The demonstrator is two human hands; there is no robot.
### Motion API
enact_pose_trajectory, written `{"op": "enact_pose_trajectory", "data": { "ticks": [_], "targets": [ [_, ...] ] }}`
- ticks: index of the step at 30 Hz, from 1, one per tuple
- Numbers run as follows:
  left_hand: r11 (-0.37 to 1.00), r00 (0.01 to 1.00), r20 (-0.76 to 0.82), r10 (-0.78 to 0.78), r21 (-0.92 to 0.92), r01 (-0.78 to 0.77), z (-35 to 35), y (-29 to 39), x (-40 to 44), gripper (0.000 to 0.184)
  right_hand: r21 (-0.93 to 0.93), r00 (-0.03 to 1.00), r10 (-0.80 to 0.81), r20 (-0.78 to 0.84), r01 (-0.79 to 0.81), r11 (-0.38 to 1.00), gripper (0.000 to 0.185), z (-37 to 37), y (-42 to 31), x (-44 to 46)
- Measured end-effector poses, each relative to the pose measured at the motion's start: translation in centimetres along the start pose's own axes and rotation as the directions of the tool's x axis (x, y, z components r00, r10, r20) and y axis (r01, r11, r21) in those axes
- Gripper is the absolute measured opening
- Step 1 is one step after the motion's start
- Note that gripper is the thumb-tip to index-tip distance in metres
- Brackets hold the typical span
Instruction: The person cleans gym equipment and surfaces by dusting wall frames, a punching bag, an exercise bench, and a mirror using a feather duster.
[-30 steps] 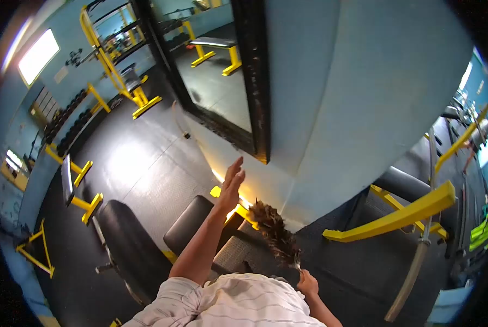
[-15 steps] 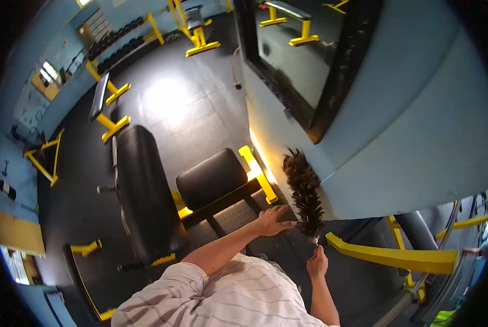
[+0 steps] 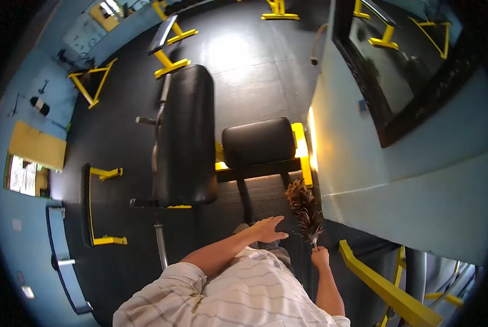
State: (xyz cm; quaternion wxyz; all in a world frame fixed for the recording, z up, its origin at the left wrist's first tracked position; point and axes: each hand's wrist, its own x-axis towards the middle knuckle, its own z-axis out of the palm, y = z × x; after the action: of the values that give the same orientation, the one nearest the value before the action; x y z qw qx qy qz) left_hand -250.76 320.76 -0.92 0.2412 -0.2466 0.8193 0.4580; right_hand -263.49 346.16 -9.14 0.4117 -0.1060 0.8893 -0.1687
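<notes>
My right hand (image 3: 320, 257) is closed round the handle end of a feather duster (image 3: 305, 211). The duster's dark brown plumes point up and away from me, close to the yellow end post (image 3: 304, 155) of a padded bench. My left hand (image 3: 267, 229) is held in front of my body with its fingers apart and nothing in it. It is beside the duster but not touching it. Beyond the hands is the bench's black seat pad (image 3: 259, 143), and to its left a long black backrest pad (image 3: 186, 136).
A blue wall (image 3: 358, 185) with a dark-framed mirror (image 3: 385, 131) rises on the right. A yellow machine arm (image 3: 385, 283) slants across the lower right. Further benches (image 3: 165, 41) and a low yellow-legged frame (image 3: 88, 207) stand on the black floor (image 3: 255, 87).
My view has swung so the bench and mirror appear further right. The duster has moved away from the wall below the mirror towards the bench end. My left hand has drawn back a little from it.
</notes>
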Motion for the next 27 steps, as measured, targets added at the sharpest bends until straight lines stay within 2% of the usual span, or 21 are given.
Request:
{"op": "enact_pose_trajectory", "data": {
  "ticks": [1,2,3,4,5,6,9,10,11,12,13,14,17,18,20,21,22,23,24,25,27],
  "targets": [
    [1.0,1.0,-0.025,-0.012,-0.005,0.012,0.2,-0.5,-0.5,0.08,0.008,0.999,-0.033,0.037,0.032,0.999,0.025,-0.2,-0.3,0.0],
    [0.999,0.999,-0.015,-0.034,-0.014,0.034,0.1,-0.8,-0.9,0.08,-0.028,0.984,-0.175,0.041,0.177,0.984,0.027,2.3,2.9,2.6],
    [0.998,0.999,-0.004,-0.052,-0.023,0.052,-0.4,-0.8,-1.2,0.08,-0.038,0.979,-0.198,0.04,0.199,0.979,0.027,1.7,1.6,2.1],
    [0.995,0.995,0.039,-0.097,-0.019,0.097,-0.9,-0.7,-1.6,0.077,0.116,0.967,-0.061,0.248,0.033,0.993,0.028,1.1,0.7,0.9],
    [0.995,0.995,0.024,-0.095,-0.024,0.096,-1.6,-0.7,-2.0,0.077,0.222,0.885,0.047,0.463,-0.167,0.961,0.031,0.6,-0.5,0.0],
    [0.994,0.993,0.024,-0.112,0.009,0.111,-2.2,-0.7,-2.5,0.076,0.147,0.854,0.064,0.517,-0.162,0.976,0.037,0.9,-0.5,0.0],
    [0.992,0.993,-0.011,-0.122,0.03,0.122,-3.7,-2.3,-3.8,0.076,0.178,0.884,0.079,0.46,-0.179,0.968,0.037,1.8,-1.0,-1.6],
    [0.992,0.992,-0.03,-0.124,0.023,0.125,-3.9,-3.0,-4.3,0.076,0.058,0.91,0.033,0.414,-0.062,0.996,0.035,2.4,-0.5,-1.8],
    [0.992,0.991,-0.044,-0.126,0.005,0.126,-4.0,-4.0,-4.9,0.076,0.038,0.911,0.029,0.412,-0.049,0.998,0.035,3.1,0.0,-1.9],
    [0.993,0.991,-0.07,-0.113,-0.027,0.111,-3.9,-5.2,-5.7,0.076,-0.153,0.937,-0.073,0.342,0.132,0.979,0.034,4.2,1.0,-1.7],
    [0.994,0.99,-0.098,-0.102,-0.056,0.097,-3.9,-6.5,-6.4,0.075,-0.345,0.937,-0.193,0.293,0.291,0.892,0.033,5.2,1.0,-1.5],
    [0.993,0.988,-0.113,-0.105,-0.068,0.097,-3.9,-7.9,-7.3,0.075,-0.292,0.964,-0.063,0.257,0.139,0.946,0.034,5.1,-1.4,-3.4],
    [0.99,0.989,-0.129,-0.077,-0.13,0.06,-3.4,-12.2,-10.3,0.076,-0.26,0.975,-0.02,0.223,0.079,0.962,0.036,6.9,-6.1,-6.9],
    [0.984,0.986,-0.119,-0.115,-0.148,0.097,-3.3,-13.8,-11.3,0.077,-0.269,0.976,-0.097,0.197,0.149,0.952,0.037,8.1,-7.2,-7.7],
    [0.972,0.981,-0.088,-0.174,-0.175,0.156,-3.0,-17.1,-13.4,0.078,-0.164,0.969,-0.115,0.218,0.153,0.974,0.037,10.3,-10.1,-9.6],
    [0.969,0.981,-0.068,-0.183,-0.179,0.169,-3.0,-18.5,-14.0,0.079,-0.202,0.956,-0.188,0.227,0.235,0.951,0.036,12.1,-10.5,-9.6],
    [0.968,0.983,-0.094,-0.155,-0.215,0.133,-3.0,-19.9,-15.2,0.08,-0.269,0.85,-0.409,0.332,0.501,0.822,0.034,13.5,-10.7,-9.5],
    [0.973,0.987,-0.141,-0.071,-0.227,0.037,-0.1,-25.0,-13.0,0.08,-0.265,0.842,-0.473,0.258,0.533,0.804,0.032,17.0,-9.4,-8.2],
    [0.95,0.974,-0.174,-0.143,-0.301,0.086,-0.5,-25.0,-14.6,0.08,-0.183,0.919,-0.266,0.291,0.327,0.927,0.031,17.1,-11.3,-10.0],
    [0.947,0.979,-0.151,-0.134,-0.31,0.082,-1.3,-25.0,-15.8,0.08,-0.341,0.911,-0.263,0.318,0.369,0.865,0.029,17.9,-12.5,-10.7],
    [0.91,0.962,-0.187,-0.198,-0.399,0.11,0.6,-28.4,-15.6,0.078,-0.267,0.935,-0.264,0.234,0.324,0.908,0.028,20.8,-11.5,-10.9]
  ]
}}
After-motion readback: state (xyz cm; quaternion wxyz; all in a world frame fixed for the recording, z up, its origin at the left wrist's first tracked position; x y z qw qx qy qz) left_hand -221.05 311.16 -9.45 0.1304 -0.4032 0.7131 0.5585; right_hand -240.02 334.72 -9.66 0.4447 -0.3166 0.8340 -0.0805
